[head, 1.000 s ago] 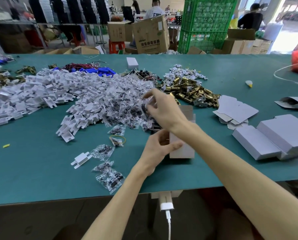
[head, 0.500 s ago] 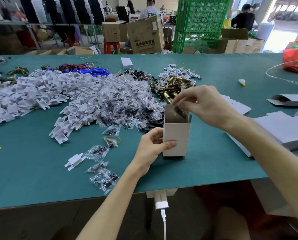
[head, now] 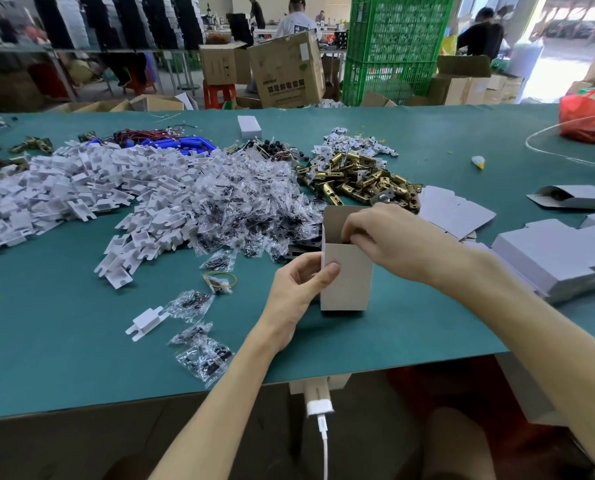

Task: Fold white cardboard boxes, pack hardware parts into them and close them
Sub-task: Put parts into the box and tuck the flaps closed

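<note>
A white cardboard box (head: 348,282) stands upright on the green table (head: 64,341) with its top open. My left hand (head: 296,289) grips its left side, thumb on the front face. Over the mouth of the box, my right hand (head: 389,237) has its fingers curled down inside, pinching a small dark bag of parts (head: 346,239) that is mostly hidden. Behind lie a heap of clear parts bags (head: 247,209), white plastic pieces (head: 81,188) and brass latches (head: 361,178).
Flat box blanks (head: 455,209) and folded white boxes (head: 559,254) lie to the right. Loose parts bags (head: 202,355) and a white plastic piece (head: 147,322) sit near the front edge. A red bag (head: 587,116) is at the far right.
My right hand took a bag from the clear heap, carried it right to the box and lowered its fingers into the opening. The left hand stood the box upright.
</note>
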